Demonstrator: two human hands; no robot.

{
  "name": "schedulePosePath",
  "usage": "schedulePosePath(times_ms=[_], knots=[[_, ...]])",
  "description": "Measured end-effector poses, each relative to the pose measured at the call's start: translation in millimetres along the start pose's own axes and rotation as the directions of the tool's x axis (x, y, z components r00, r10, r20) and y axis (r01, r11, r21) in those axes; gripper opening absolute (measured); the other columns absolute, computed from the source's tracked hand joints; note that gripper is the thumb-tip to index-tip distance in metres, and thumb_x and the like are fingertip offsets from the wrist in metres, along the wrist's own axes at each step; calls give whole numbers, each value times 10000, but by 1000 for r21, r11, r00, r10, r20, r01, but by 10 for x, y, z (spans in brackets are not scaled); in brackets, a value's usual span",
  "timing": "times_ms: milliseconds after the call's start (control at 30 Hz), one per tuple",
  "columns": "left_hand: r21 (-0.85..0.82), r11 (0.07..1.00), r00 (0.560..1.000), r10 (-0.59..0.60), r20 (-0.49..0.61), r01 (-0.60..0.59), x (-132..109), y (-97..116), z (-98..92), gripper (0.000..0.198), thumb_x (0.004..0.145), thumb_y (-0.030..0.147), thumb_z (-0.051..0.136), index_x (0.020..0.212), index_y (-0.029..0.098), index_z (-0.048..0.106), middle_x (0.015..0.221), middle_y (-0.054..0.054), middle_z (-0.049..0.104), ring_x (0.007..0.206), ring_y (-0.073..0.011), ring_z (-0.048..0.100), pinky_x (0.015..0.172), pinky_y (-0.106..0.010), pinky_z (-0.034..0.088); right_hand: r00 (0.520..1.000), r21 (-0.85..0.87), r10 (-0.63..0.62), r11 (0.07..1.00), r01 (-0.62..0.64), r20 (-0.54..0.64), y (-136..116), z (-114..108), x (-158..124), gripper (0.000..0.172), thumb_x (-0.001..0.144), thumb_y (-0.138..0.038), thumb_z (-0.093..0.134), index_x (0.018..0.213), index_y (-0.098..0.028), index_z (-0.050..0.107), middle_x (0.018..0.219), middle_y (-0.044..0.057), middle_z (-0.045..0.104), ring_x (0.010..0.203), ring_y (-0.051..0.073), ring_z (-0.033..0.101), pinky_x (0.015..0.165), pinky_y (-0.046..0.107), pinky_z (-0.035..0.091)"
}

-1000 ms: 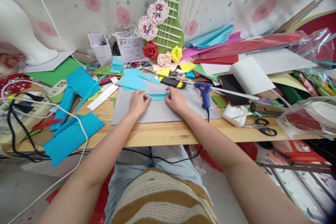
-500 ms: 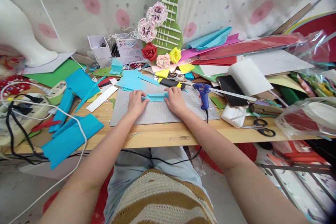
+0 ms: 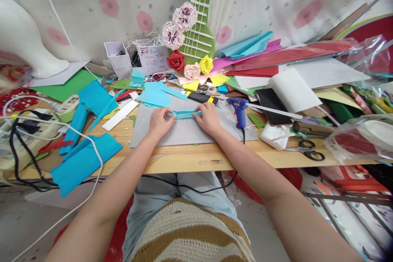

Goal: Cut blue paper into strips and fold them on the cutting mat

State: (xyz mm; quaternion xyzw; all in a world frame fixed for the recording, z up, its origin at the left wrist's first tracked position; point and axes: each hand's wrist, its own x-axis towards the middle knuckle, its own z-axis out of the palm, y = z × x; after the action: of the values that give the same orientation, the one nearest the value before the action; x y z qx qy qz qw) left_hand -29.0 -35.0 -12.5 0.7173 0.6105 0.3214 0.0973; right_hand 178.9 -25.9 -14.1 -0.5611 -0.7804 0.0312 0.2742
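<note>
A narrow folded strip of light blue paper lies across the grey cutting mat. My left hand pinches its left end between thumb and fingers. At the strip's right end my right hand grips it the same way. Just beyond my hands rests a stack of light blue paper pieces. A black and yellow utility knife lies behind the strip. To the right of my right hand, a blue glue gun sits on the mat with a long white glue stick in its back.
Scissors, a phone and a paper roll lie on the right. Brighter blue paper, a white strip and cables are on the left. A green guitar shape with paper flowers stands behind.
Both hands keep hold of the strip's ends. The right fingers have shifted slightly, and the strip looks narrower, its upper part folded over. The camera view has moved a little.
</note>
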Motion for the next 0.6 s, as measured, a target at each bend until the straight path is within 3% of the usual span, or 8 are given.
schedulePosePath(times_ms=[267,600], knots=[[45,998,996,-45,82,41,18,42,21,121,766,313,608,709,210,632,814,-41,640,815,-202,549,779,-352,407,998,-13,-6,1000,7,63,23,24,-7,163,844,-302,531,788,-184,628,882,90,566,904,234,479,831,359,394],[116,992,997,-50,63,43,17,47,54,132,764,329,600,695,219,618,805,-45,632,846,-231,548,787,-376,401,998,-56,45,998,-42,54,3,70,13,175,834,-309,527,755,-183,618,869,98,565,895,245,481,837,375,407]])
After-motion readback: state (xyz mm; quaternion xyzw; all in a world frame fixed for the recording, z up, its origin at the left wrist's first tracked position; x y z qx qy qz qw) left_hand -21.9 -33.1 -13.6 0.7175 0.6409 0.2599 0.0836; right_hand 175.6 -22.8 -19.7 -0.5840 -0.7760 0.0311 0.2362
